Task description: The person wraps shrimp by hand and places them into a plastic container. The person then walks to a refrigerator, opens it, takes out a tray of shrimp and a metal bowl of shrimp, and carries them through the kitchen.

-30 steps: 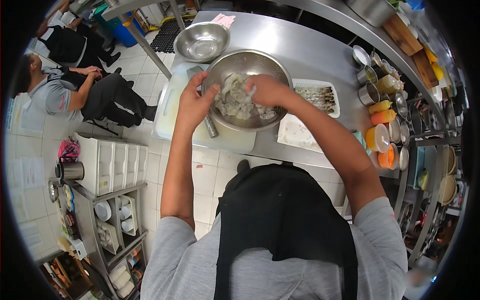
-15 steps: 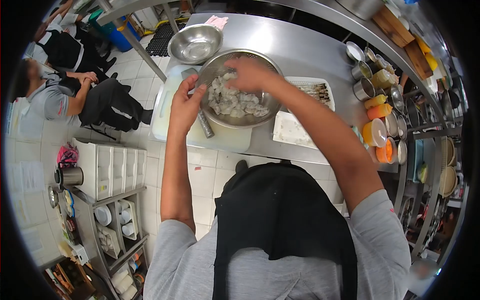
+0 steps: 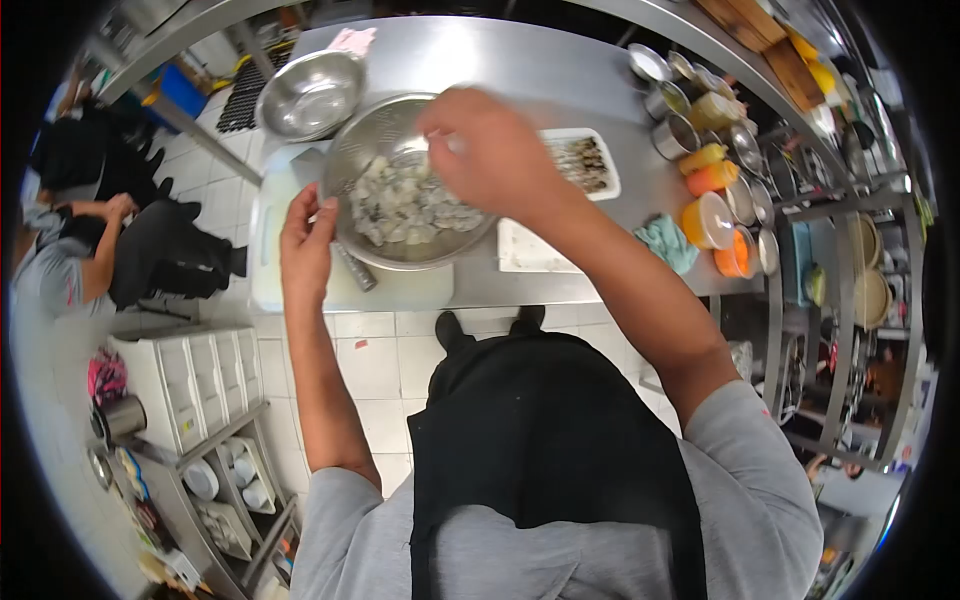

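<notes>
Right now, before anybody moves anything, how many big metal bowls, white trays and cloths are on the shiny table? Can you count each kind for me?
Big metal bowls: 2 (the holey bowl with shrimp, the other bowl)
White trays: 2 (far tray, near tray)
Cloths: 2 (pink cloth, blue-green cloth)
Total: 6

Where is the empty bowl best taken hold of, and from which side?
Probably at the left rim of the empty bowl, coming from the left and pinching its wall inside and out. It stands upright with a wide open mouth, and its right side is crowded by the colander.
</notes>
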A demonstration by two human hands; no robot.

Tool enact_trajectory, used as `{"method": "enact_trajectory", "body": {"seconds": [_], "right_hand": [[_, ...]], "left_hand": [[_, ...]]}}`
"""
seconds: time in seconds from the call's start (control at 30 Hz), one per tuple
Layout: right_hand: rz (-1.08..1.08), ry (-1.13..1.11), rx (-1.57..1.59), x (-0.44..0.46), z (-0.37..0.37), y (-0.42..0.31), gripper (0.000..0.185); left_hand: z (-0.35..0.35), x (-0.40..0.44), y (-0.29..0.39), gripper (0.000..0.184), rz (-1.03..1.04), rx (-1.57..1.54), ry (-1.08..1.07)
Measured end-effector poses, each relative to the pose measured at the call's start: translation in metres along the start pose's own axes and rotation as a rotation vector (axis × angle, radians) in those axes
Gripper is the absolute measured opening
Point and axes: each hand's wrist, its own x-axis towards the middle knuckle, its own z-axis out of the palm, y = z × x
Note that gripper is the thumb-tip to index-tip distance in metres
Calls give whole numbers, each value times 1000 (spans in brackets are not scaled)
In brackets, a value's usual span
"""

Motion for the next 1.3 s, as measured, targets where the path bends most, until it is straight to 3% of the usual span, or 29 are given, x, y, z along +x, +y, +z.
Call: {"method": "enact_trajectory", "body": {"seconds": [0.1,0.2,0.33,0.4,0.5,0.6,0.7,0.73,0.77,0.8,0.93,0.97,1.0,1.07,1.17,1.3], "right_hand": [[-72,-178,-203,-35,17,22,28],[-19,-25,-73,-53,-3,23,32],[262,-106,136,-80,-63,29,35],[321,-133,112,-105,-86,37,34],[253,-362,77,-147,-139,35,33],[183,-507,-14,-166,-211,-18,33],[-23,-525,-99,-170,-285,-77,30],[-103,-531,-108,-168,-304,-91,29],[-162,-531,-109,-172,-318,-99,28],[-217,-535,-103,-173,-330,-106,27],[-292,-588,-73,-192,-361,-110,24],[-308,-617,-69,-195,-365,-111,24],[-302,-639,-70,-202,-369,-108,24],[-271,-669,-71,-217,-375,-99,23],[-132,-692,-74,-239,-382,-69,23],[370,-570,-190,-309,-371,17,23]], "left_hand": [[10,6,2,56,118,-22,62],[17,-9,19,57,229,86,158],[16,-12,19,56,278,181,188],[25,-23,31,56,274,182,231],[29,-32,22,67,238,129,270],[44,-55,15,70,34,27,358],[63,-73,18,76,-235,7,273],[54,-64,-10,79,-275,-33,166],[32,-41,-53,82,-317,-66,65],[31,-40,-48,85,-362,-92,-30],[84,-77,9,89,-667,-211,80],[78,-71,-1,90,-666,-194,104],[47,-47,-35,88,-712,-258,-18],[72,-55,-15,89,-730,-230,98],[85,-80,4,101,-661,-263,65],[142,-126,11,99,-437,-236,397]]}}
